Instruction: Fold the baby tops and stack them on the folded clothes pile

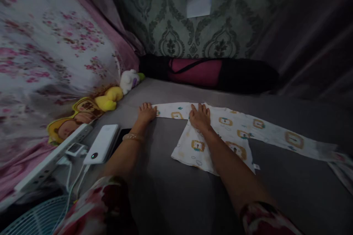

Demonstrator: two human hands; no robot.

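Observation:
A small white long-sleeved shirt (pixel 198 146) with a lion print lies spread on the grey sheet (pixel 165 191). Its sleeves stretch out to both sides. At the end of the left-hand sleeve rests my left hand (pixel 147 113), fingers spread and flat on the cuff. My right hand (pixel 200 117) lies with parted fingers on the shirt near the shoulder where that sleeve begins. Neither hand grips the fabric. My right forearm covers part of the shirt's body.
On the left are a white power bank (pixel 102 143), a dark phone (pixel 121 137), a power strip (pixel 52 158) with cables, plush toys (pixel 109 99) and a blue basket (pixel 41 216). A black and pink bag (pixel 195 73) lies along the wall. More fabric (pixel 342 170) is at far right.

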